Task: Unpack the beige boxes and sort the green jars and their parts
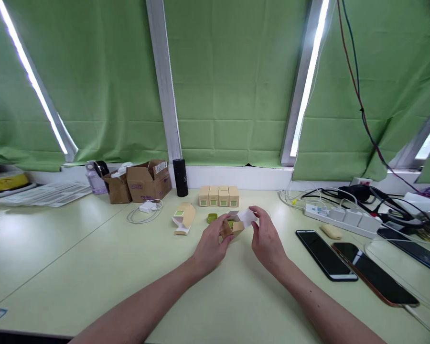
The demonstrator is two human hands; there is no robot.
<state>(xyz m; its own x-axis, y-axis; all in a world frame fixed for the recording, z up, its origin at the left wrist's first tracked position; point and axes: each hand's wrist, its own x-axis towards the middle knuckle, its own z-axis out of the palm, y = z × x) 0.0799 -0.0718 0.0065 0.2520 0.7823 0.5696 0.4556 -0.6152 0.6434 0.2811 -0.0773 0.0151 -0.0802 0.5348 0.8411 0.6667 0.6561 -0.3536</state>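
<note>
Between my hands is a small brown cardboard box [238, 227], its flaps open and something green showing inside. My left hand [212, 242] grips the box's left side, thumb at the front. With thumb and fingers my right hand [267, 235] pinches the white inner face of the raised lid flap. Just behind my left hand sits a small green square piece [212, 218] on the table. An opened, flattened carton [184, 218] lies to the left. Several closed small boxes [219, 196] stand in a row farther back.
At the back left are larger cardboard boxes [148, 181], a black cylinder [180, 177] and a white charger with cable [147, 207]. To the right lie phones [326, 254], a beige oval object [331, 231] and a power strip [342, 219] among tangled cables.
</note>
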